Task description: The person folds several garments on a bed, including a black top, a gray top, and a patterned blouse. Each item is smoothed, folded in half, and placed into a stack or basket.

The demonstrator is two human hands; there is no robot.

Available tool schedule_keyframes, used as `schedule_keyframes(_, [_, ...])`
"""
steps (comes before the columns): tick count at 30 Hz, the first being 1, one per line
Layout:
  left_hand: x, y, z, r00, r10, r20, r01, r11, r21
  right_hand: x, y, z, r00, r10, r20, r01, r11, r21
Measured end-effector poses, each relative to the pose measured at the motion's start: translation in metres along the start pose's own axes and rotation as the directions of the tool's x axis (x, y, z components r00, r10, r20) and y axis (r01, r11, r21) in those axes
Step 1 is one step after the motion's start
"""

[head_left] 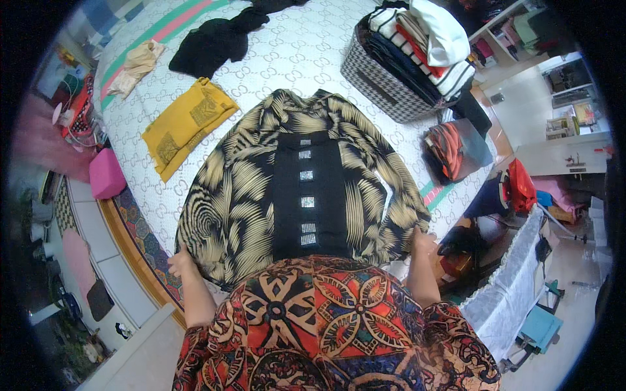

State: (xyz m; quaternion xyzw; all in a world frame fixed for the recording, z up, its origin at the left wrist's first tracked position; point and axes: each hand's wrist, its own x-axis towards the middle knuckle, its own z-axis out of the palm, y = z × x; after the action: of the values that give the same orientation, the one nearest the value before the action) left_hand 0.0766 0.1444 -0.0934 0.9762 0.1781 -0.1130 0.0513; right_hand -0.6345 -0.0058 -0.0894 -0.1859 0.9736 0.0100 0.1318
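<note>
A black and cream patterned long-sleeved top [244,181] lies spread on the bed, its collar away from me. A plain black panel with several shiny squares runs down its middle. My left hand [182,264] grips the end of the sleeve at the left, near the bed's edge. With my right hand [423,241] I pinch the end of the other sleeve. The top's lower hem is hidden behind my own patterned garment.
A folded yellow garment [188,127], a black garment [215,46] and a beige one [137,68] lie on the bed [293,54]. At the right stand a houndstooth basket [386,93] of folded clothes and a clear bag [457,149] holding clothes. A pink box [106,174] is at the left.
</note>
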Motion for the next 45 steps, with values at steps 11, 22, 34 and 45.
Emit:
schedule_keyframes(11, [0.106, 0.018, 0.033, 0.868, 0.404, 0.29, -0.242, 0.852, -0.464, 0.028, -0.044, -0.026, 0.89, -0.261, 0.374, -0.347, 0.146, 0.927])
schedule_keyframes(22, [0.052, 0.009, 0.02, 0.797, 0.568, 0.203, -0.478, 0.8, -0.363, -0.249, -0.099, -0.173, -0.361, -0.893, 0.27, 0.731, -0.09, 0.677])
schedule_keyframes(34, [-0.029, 0.073, -0.132, 0.379, 0.902, -0.209, -0.901, 0.307, -0.308, -0.252, -0.116, -0.163, -0.434, -0.754, 0.493, 0.805, -0.079, 0.588])
schedule_keyframes(45, [-0.271, 0.028, -0.197, -0.617, 0.572, 0.54, -0.774, -0.321, -0.545, -0.255, -0.106, -0.156, -0.468, -0.805, 0.365, 0.782, -0.186, 0.594])
